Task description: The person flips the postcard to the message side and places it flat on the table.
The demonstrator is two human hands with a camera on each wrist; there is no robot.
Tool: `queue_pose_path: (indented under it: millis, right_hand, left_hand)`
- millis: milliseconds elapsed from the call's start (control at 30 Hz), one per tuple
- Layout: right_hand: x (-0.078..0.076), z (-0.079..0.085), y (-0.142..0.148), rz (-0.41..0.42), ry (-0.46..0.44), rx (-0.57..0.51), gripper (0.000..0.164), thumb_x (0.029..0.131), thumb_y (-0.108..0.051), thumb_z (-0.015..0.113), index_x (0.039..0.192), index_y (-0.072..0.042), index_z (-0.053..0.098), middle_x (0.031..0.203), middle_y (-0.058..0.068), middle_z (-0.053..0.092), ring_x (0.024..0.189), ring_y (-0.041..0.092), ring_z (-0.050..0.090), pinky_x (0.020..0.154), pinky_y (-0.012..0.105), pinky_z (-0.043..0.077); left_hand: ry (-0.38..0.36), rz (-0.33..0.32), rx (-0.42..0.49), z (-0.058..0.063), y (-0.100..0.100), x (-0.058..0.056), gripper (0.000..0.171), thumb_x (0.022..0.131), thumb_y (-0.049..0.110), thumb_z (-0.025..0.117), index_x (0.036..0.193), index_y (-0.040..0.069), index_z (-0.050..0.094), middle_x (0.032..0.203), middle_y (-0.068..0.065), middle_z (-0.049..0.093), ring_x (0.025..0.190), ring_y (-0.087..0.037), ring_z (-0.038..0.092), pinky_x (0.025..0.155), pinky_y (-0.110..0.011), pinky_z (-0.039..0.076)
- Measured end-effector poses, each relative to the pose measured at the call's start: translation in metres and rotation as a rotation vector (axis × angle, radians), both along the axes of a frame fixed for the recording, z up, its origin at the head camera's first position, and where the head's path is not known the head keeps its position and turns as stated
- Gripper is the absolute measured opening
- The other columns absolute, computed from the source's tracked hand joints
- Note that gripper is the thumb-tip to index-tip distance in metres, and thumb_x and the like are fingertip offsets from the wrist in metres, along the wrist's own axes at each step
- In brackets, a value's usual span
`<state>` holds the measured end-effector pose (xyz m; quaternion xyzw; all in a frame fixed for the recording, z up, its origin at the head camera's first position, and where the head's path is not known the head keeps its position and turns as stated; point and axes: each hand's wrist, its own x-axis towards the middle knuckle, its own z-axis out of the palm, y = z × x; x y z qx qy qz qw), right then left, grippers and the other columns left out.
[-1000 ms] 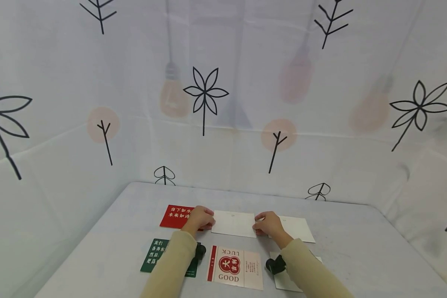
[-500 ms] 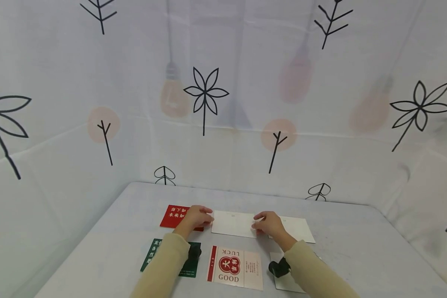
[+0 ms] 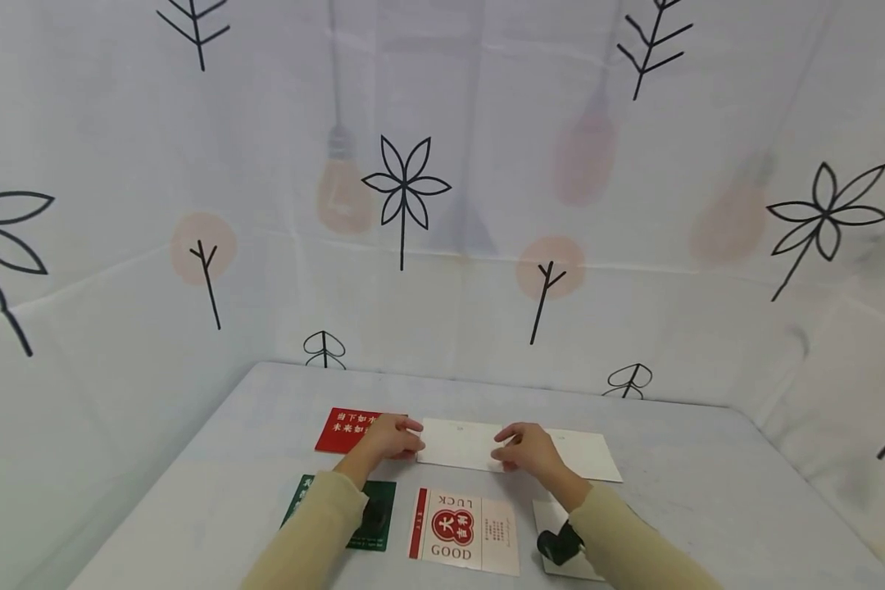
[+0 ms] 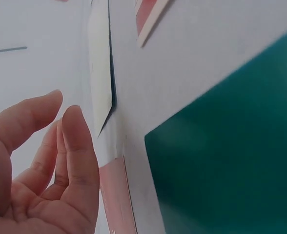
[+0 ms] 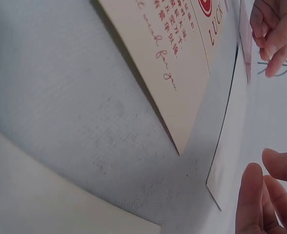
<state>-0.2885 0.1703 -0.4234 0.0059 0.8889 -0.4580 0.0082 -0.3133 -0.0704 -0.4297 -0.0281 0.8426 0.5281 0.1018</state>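
A white card (image 3: 453,447) lies flat in the middle of the back row, with one hand at each end. My left hand (image 3: 387,440) hovers by its left edge, over the red card (image 3: 335,438); in the left wrist view its relaxed fingers (image 4: 77,131) hold nothing. My right hand (image 3: 534,455) overlaps the white card's right end in the head view, covering part of another white card (image 3: 590,456). Thumb and fingers stand apart there too, with nothing between them in the right wrist view.
The front row has a green card (image 3: 383,516) partly under the left sleeve, a "GOOD LUCK" card (image 3: 496,533), and a pale card (image 3: 549,518) partly hidden by the right sleeve (image 3: 619,533). A patterned white cloth (image 3: 442,311) hangs behind the table.
The fingers have come away from the white card's two edges, the left forearm swinging outward to the left. The right hand has shifted slightly left over the card. The cards lie as before.
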Motion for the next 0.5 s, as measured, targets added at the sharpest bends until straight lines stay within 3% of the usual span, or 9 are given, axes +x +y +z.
queue_pose_path:
  millis: [233, 500]
  right_hand:
    - [0.009, 0.002, -0.003, 0.038, 0.021, 0.008, 0.023, 0.077, -0.005, 0.073, 0.096, 0.003, 0.063, 0.069, 0.005, 0.058, 0.056, 0.015, 0.058, 0.057, 0.03, 0.053]
    - [0.02, 0.004, -0.003, 0.064, 0.022, 0.033, 0.023, 0.077, -0.006, 0.074, 0.096, 0.001, 0.064, 0.07, 0.004, 0.057, 0.058, 0.015, 0.057, 0.057, 0.03, 0.052]
  left_hand:
    - [0.061, -0.076, 0.016, 0.0, 0.001, 0.01, 0.027, 0.081, 0.011, 0.072, 0.106, 0.004, 0.065, 0.082, -0.006, 0.062, 0.066, -0.017, 0.062, 0.065, -0.028, 0.054]
    - [0.092, -0.111, 0.012, 0.004, -0.001, 0.021, 0.027, 0.08, 0.012, 0.073, 0.104, 0.003, 0.065, 0.082, -0.006, 0.061, 0.068, -0.017, 0.061, 0.066, -0.03, 0.054]
